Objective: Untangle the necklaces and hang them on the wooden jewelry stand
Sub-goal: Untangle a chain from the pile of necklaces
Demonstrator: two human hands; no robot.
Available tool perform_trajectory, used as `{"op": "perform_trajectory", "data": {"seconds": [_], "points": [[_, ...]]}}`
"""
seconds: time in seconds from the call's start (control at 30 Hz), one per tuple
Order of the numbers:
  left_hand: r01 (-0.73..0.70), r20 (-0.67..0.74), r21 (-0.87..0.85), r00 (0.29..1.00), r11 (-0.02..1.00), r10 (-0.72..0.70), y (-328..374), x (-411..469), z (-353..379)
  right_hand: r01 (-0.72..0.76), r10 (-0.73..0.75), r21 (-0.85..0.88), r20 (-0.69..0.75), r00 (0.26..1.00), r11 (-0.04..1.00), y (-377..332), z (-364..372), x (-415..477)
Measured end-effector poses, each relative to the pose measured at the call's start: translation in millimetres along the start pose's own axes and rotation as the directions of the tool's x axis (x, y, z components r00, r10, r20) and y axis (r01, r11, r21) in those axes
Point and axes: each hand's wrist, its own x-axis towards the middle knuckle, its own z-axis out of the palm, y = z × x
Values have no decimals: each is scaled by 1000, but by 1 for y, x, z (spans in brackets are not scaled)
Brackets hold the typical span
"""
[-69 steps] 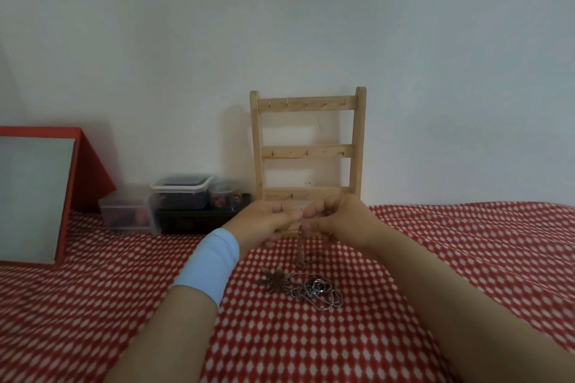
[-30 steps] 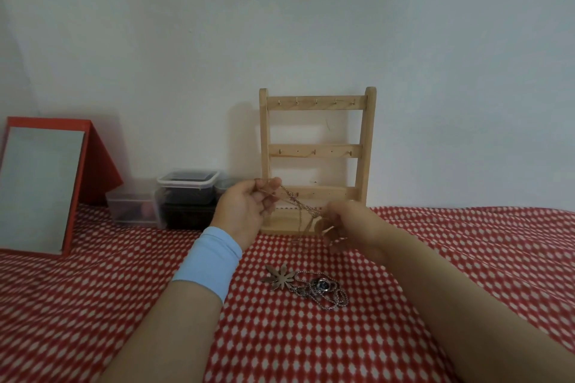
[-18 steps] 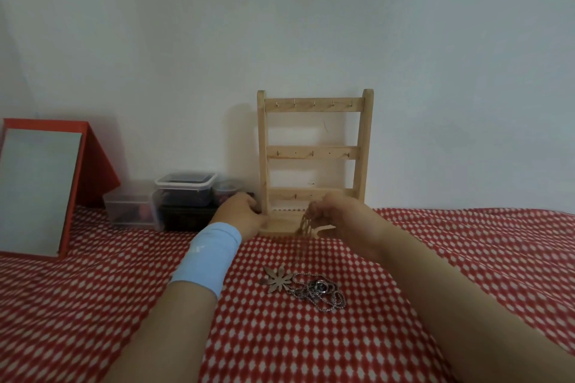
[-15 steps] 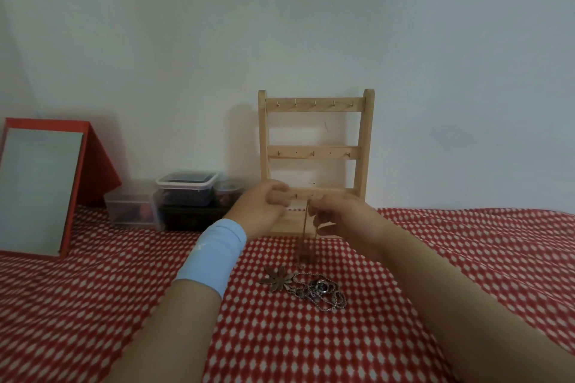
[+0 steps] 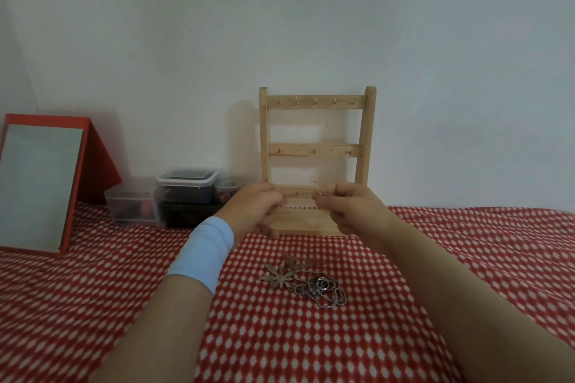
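Left hand: raised in front of the stand's lowest rail, fingers curled, pinching one end of a thin chain; its outline is blurred.
Right hand: level with the left and just beside it, thumb and fingers curled, pinching the other end of the same chain.
Thin chain: a short visible run is stretched roughly level between the two hands, directly in front of the lowest rail; whether it touches a hook cannot be told.
Wooden jewelry stand: upright against the wall at the far edge of the cloth, with three cross rails carrying small hooks; nothing hangs on the top and middle rails.
Tangled necklaces: a heap of silver chains lying on the cloth, nearer the camera than the hands and between the forearms.
Flower pendant: flat on the cloth at the left edge of the heap, touching it.
Wristband: light blue, round the left wrist.
Checked cloth: red and white, covering the whole surface.
Mirror: red-framed, leaning back at far left.
Plastic containers: lidded, grouped between mirror and stand, against the wall.
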Motion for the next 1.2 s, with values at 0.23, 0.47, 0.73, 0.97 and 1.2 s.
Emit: {"op": "perform_trajectory", "data": {"seconds": [0.23, 0.47, 0.73, 0.97, 1.2], "points": [[-159, -194, 492, 939, 856, 286, -13, 6, -11, -46, -71, -654, -151, 986, 755, 14, -1, 4], [16, -101, 61, 995, 998, -10, -13, 9, 2, -171, 125, -679, -117, 985, 713, 11, 3, 1], [52, -111, -522, 985, 852, -128, -32, 21, 12, -194, 61, -539, -254, 965, 820, 18, -8, 7], [43, -228, 184, 974, 982, 0, -38, 20, 8, -178, -39, -703, -280, 959, 689, 26, -11, 9], [-145, 101, 614, 989, 776, 104, -22, 7, 23, 113, -70, -801, 89, 994, 588, 19, 7, 2]]}}
